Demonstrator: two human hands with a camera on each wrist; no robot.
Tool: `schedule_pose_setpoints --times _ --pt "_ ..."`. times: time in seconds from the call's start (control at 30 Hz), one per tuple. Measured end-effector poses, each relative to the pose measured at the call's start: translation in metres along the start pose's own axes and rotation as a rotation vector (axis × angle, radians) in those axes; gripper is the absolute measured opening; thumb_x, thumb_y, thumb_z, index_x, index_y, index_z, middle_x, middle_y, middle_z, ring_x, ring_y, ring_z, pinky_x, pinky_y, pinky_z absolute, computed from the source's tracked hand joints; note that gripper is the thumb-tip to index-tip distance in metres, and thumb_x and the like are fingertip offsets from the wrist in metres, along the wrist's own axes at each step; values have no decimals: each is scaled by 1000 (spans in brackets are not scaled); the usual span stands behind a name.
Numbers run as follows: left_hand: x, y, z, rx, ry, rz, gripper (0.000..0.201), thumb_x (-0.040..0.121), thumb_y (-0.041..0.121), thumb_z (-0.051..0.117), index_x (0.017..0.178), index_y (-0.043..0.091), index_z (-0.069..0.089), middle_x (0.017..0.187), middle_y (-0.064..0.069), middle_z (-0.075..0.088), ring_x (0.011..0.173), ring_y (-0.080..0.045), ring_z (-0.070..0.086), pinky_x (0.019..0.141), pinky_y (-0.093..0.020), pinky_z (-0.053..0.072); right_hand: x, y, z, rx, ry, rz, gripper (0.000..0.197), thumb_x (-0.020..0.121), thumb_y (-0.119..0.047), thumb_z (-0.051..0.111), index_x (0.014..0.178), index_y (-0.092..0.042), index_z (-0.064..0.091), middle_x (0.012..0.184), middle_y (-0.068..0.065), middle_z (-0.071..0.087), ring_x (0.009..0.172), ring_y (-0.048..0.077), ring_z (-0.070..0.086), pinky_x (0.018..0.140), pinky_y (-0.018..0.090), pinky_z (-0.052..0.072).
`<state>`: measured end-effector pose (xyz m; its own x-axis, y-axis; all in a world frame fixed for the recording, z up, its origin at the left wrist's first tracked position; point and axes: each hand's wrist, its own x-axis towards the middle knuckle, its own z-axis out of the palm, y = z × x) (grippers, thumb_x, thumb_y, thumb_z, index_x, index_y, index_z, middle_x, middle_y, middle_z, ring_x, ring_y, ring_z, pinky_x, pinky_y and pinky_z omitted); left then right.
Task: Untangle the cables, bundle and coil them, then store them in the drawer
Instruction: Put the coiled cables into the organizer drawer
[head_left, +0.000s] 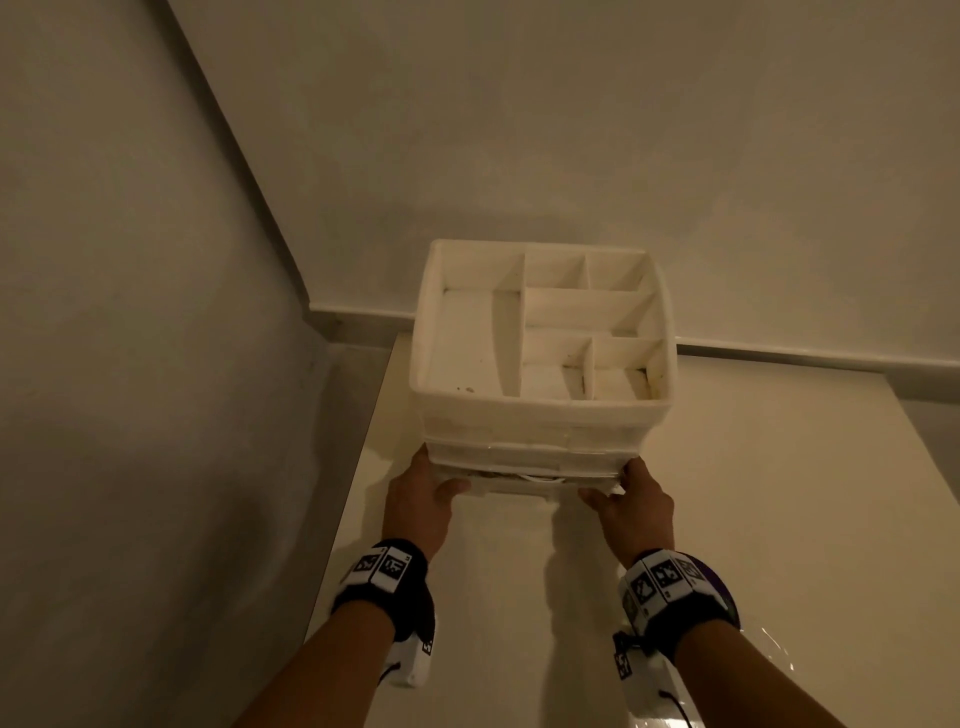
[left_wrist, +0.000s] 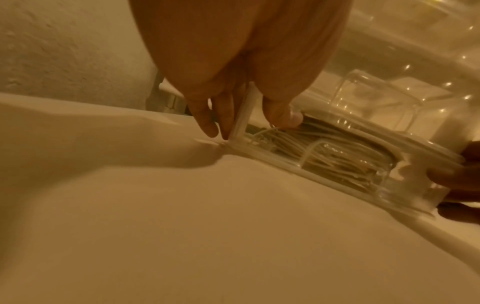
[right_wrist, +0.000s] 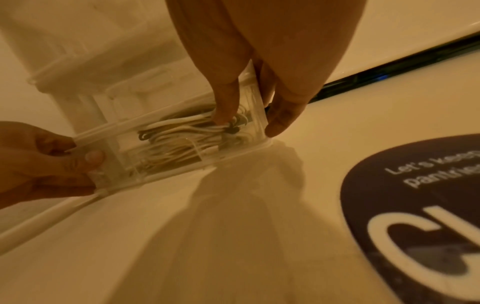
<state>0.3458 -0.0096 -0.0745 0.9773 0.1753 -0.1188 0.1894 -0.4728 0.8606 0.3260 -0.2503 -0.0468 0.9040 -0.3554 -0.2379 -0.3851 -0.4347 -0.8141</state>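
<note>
A white plastic organizer (head_left: 540, 415) stands at the back of the pale table (head_left: 753, 493). Its clear bottom drawer (head_left: 524, 483) is pulled out a little. Inside lies a bundle of coiled white cables (left_wrist: 324, 152), also visible through the clear front as cables (right_wrist: 182, 135). My left hand (head_left: 431, 488) pinches the drawer's left front corner, thumb over the front and fingers along the side (left_wrist: 246, 123). My right hand (head_left: 628, 499) pinches the right front corner the same way, its thumb dipping in onto the cables (right_wrist: 253, 123).
The organizer's open top tray (head_left: 457, 343) has several compartments with nothing in them. A dark round sticker (right_wrist: 415, 216) with white lettering lies on the table near my right wrist. Walls stand close behind and to the left; the table's left edge (head_left: 353, 493) runs beside my left hand.
</note>
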Motion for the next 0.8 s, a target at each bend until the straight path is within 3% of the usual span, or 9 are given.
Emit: schedule_pose_setpoints --times 0.37,0.67,0.8 --pt "10 -2 6 78 103 -14 38 83 24 74 111 5 60 102 -13 71 94 -28 66 80 -33 54 -2 -6 11 -59 97 42 39 83 -22 71 119 -16 57 113 9 70 108 32 61 91 33 46" --pt "17 -2 5 91 76 -12 39 83 23 73 112 1 58 102 -15 70 94 -29 66 81 -34 54 0 -8 11 -53 91 56 40 84 -23 70 121 -18 57 111 9 70 107 32 62 90 34 46" --pt "9 -5 2 52 21 -6 46 86 23 71 124 4 53 112 -13 68 103 -27 64 86 -26 48 -6 -7 6 -102 -19 14 48 85 -24 69 129 -17 51 120 7 67 112 30 60 94 35 46"
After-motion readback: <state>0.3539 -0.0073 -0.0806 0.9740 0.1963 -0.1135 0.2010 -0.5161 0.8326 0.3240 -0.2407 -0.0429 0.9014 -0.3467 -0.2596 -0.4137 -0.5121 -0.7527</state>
